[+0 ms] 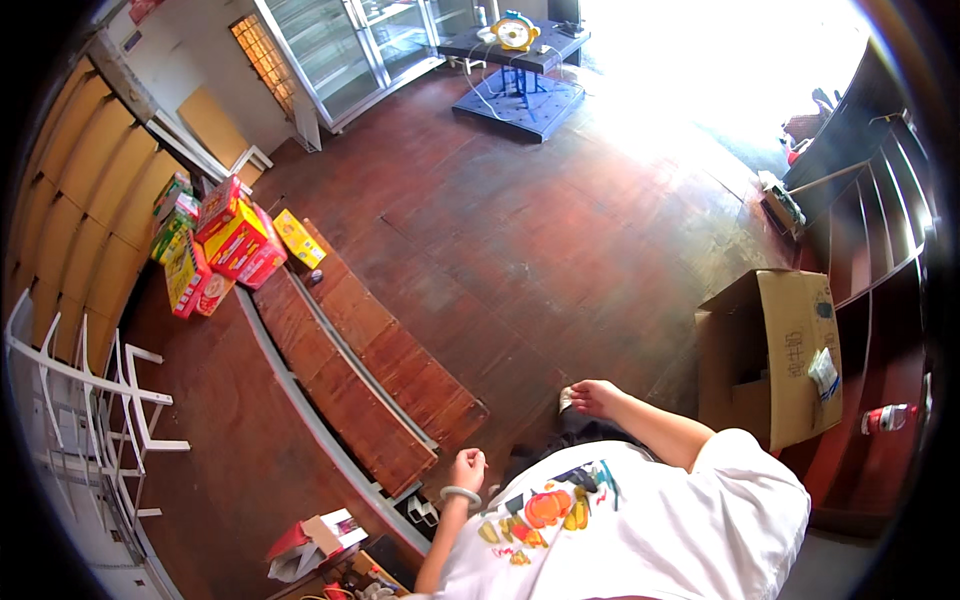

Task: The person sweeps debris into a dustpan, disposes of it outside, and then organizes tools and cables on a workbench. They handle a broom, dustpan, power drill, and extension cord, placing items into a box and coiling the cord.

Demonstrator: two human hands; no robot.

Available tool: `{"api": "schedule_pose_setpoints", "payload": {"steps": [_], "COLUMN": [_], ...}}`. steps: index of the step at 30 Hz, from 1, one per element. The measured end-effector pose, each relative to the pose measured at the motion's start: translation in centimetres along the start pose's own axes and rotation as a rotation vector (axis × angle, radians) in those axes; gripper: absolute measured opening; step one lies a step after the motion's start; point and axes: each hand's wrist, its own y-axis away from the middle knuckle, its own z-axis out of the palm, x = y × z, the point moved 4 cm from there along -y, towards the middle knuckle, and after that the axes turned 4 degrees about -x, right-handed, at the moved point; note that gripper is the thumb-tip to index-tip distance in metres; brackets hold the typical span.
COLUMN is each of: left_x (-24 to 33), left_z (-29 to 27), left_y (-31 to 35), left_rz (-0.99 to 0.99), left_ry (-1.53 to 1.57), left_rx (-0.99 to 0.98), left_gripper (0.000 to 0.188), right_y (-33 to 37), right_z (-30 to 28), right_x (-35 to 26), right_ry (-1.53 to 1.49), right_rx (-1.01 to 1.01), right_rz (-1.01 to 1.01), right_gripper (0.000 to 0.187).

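Observation:
My left hand (469, 470) hangs beside my body with its fingers curled in, and I see nothing in it. A pale bangle (461, 496) circles that wrist. The near end of a long reddish-brown wooden board (380, 350) lies closest to this hand. My right hand (594, 398) is held low in front of my shirt, fingers loosely extended and nothing in them. Just below it, part of a light shoe (566, 399) shows against the floor. Neither hand touches any object.
At right, an open cardboard box (800, 350) stands by dark red shelves (870, 300) holding a red-labelled bottle (888, 418). Red and yellow cartons (240, 245) sit at the boards' far end. White metal frames (130, 400) lean left. A platform scale (520, 105) stands ahead near glass-door cabinets (350, 50).

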Motion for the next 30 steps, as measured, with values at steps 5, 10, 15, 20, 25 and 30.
{"api": "schedule_pose_setpoints", "payload": {"steps": [5,10,15,20,25,30], "left_x": [13.5,23.9,30.5,38.2,49.4,63.5], "left_z": [7.0,11.6,10.6,8.3,8.3,12.4], "left_y": [-9.2,-18.3,-29.0,-41.2,-54.8,-68.6], "left_rz": [-0.008,0.072,0.03,0.002,0.111,0.205], "left_ry": [-0.438,-0.56,-0.639,-0.711,-0.718,-0.688], "left_rx": [-0.177,-0.25,-0.256,-0.276,-0.343,-0.382], "left_gripper": [0.039,0.039,0.04,0.041,0.043,0.051], "right_y": [1.8,1.2,-5.6,-11.5,-15.6,-17.0], "right_z": [-12.1,-18.7,-18.9,-17.3,-18.4,-19.6], "right_x": [-10.8,-20.9,-30.7,-41.2,-49.3,-59.4], "right_ry": [-0.09,-0.293,-0.417,-0.371,-0.231,-0.3], "right_rx": [0.26,0.408,0.363,0.346,0.526,0.575], "right_rz": [-0.113,-0.158,-0.203,-0.16,-0.14,-0.175], "right_gripper": [0.017,0.018,0.019,0.012,0.019,0.014]}}
